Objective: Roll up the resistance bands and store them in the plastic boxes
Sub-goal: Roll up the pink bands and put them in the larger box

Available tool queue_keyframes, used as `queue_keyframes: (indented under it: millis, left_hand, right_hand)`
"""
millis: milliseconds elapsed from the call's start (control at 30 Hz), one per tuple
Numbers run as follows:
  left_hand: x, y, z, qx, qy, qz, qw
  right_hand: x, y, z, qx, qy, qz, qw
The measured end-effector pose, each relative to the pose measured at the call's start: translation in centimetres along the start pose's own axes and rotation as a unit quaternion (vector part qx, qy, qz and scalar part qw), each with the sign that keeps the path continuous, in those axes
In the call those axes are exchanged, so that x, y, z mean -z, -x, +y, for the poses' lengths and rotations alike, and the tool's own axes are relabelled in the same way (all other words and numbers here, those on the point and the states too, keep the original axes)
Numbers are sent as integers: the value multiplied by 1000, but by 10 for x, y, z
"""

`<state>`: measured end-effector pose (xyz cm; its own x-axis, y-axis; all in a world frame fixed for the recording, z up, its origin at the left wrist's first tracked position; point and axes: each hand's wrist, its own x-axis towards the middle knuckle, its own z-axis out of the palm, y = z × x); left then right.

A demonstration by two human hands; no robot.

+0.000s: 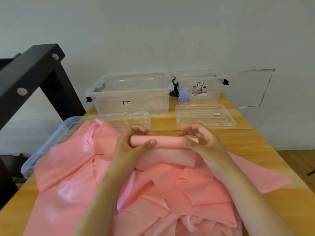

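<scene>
A pink resistance band roll (167, 141) lies across the middle of the view, above a heap of loose pink bands (153, 193) that covers the wooden table (255, 150). My left hand (131, 143) grips the roll's left end, thumb in front and fingers curled over the top. My right hand (202, 138) holds the right end with its fingers arched over it. A large clear plastic box (131, 92) stands open at the back, and a smaller clear box (201, 86) stands to its right with a purple item (184, 95) inside.
Two clear lids lie flat on the table: one (206, 114) in front of the small box, one (129, 119) in front of the large box. A bluish clear lid (42, 150) sticks out at the left edge. A black metal frame (34, 74) stands at the left.
</scene>
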<state>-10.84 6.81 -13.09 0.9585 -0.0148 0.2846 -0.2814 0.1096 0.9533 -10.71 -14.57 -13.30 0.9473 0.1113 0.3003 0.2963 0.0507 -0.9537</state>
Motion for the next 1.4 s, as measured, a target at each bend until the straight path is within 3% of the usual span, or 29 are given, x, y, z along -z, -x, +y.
queue_keyframes:
  millis: [133,300,467,633,733,867,1000,1233,1400]
  left_hand:
    - [-2,1,1,6,15,3,1000]
    - [-3,2,-3,30,-67,8,997]
    - [-4,3,4,10,-13,28,999]
    - [-5,3,0,68,26,30,997]
    - [-3,2,-3,98,-21,9,995]
    - [-5,2,1,84,31,17,996]
    - [-3,1,1,25,14,19,999]
    - [-12,-1,-4,154,126,14,980]
    - [-8,-2,-9,134,82,20,987]
  right_hand:
    - [-1,1,-3,12,-21,21,999]
    - [0,0,-3,46,-4,13,999]
    - [0,0,-2,-9,-54,-16,998]
    - [1,0,-1,-1,-8,25,1000]
    - [2,0,-3,16,-15,33,999]
    - [1,0,-1,-6,-30,28,999]
    - [0,-1,2,-51,-38,36,997]
    - [2,-3,2,-10,-19,48,999]
    - [1,-3,5,-51,-51,55,996]
